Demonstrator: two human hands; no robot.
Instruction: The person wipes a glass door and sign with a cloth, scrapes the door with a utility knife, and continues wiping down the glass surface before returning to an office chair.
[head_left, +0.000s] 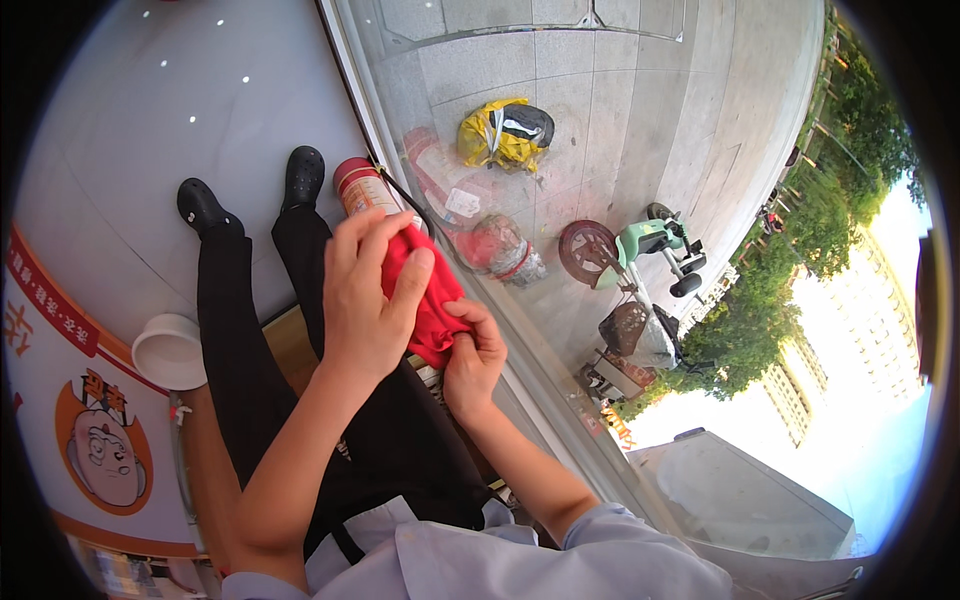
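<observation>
A bunched piece of red cloth (435, 300) stretches between my two hands, above my lap. My left hand (375, 292) lies along its left side, the fingers reaching to the far end and the thumb across the fabric. At the near end, my right hand (476, 352) pinches a gathered edge between thumb and curled fingers. What the cloth is, whether a garment or a rag, cannot be told. Just beyond my left fingertips a red fire extinguisher (364, 187) with a black hose stands on the floor; its lower part is hidden by the hand.
A glass pane with a metal frame (517, 375) runs along my right. Through it show a yellow bag (476, 139) and a green wheeled scooter (637, 244). My black clogs (202, 206) rest on the pale floor (135, 150). At left are a white tub (166, 349) and a cartoon sign (105, 450).
</observation>
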